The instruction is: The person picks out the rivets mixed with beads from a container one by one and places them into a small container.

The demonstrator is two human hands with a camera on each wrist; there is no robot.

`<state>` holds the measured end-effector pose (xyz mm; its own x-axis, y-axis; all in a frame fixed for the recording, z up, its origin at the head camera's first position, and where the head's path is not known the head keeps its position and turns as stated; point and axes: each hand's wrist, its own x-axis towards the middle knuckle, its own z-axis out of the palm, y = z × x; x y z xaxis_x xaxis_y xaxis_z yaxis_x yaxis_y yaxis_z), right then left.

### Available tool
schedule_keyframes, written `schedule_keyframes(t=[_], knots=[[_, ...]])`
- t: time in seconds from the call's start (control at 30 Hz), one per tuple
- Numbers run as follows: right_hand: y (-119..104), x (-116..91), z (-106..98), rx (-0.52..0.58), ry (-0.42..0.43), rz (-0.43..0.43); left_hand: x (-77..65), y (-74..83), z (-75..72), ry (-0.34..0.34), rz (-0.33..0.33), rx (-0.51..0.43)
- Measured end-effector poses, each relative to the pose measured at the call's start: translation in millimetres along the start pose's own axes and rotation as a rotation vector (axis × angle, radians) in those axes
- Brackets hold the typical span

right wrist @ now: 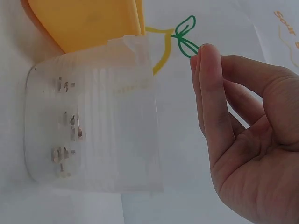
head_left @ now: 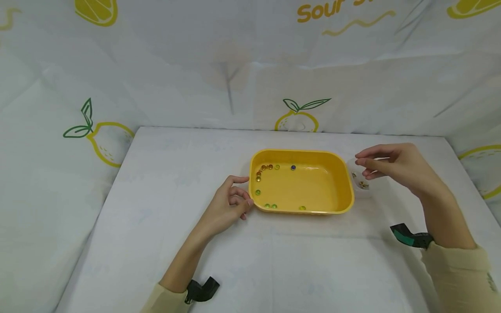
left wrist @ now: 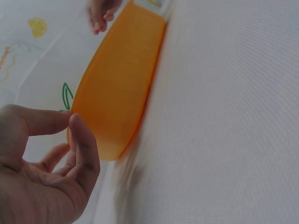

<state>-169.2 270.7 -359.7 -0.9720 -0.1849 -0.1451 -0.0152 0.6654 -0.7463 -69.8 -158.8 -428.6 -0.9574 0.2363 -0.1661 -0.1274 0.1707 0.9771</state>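
A yellow plastic tray [head_left: 321, 188] sits on the white-covered table. In it lie several small glassy marbles, amber ones [head_left: 264, 168] at the far left corner, green ones [head_left: 274, 206] nearer, and one dark blue marble [head_left: 293, 167]. My left hand [head_left: 228, 204] holds the tray's left end, thumb and index finger at its rim. Beside the tray's right end stands a clear plastic container [right wrist: 117, 135] with several tiny gold-coloured pieces [head_left: 362, 185] at its bottom. Above it hovers my right hand [head_left: 395, 167], thumb and fingertips drawn together; I cannot tell whether they pinch something tiny.
Behind the table hangs a white cloth [head_left: 188, 78] printed with lemons. Black wrist straps [head_left: 201, 290] sit at both sleeve cuffs. The clear container stands close against the tray's right side, its upper edge [right wrist: 156, 126] near the right fingers.
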Motion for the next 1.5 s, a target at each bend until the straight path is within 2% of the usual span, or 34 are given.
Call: schedule_keyframes(t=[0.37,0.7,0.87,1.17,1.5], knots=[[-24,10,10,0.015,-0.066,-0.052,0.1,-0.4,1.3,0.003,-0.007,-0.002],[-53,22,20,-0.067,-0.122,-0.043,0.7,-0.8,1.0,0.002,-0.017,-0.017],[-68,28,25,-0.057,-0.165,-0.065,1.2,-0.6,1.0,0.004,-0.018,-0.024],[-86,41,40,-0.053,-0.246,-0.164,0.8,-0.3,0.7,-0.002,-0.011,-0.021],[-99,59,63,-0.011,-0.332,-0.165,0.8,0.0,0.3,-0.006,-0.009,-0.029]])
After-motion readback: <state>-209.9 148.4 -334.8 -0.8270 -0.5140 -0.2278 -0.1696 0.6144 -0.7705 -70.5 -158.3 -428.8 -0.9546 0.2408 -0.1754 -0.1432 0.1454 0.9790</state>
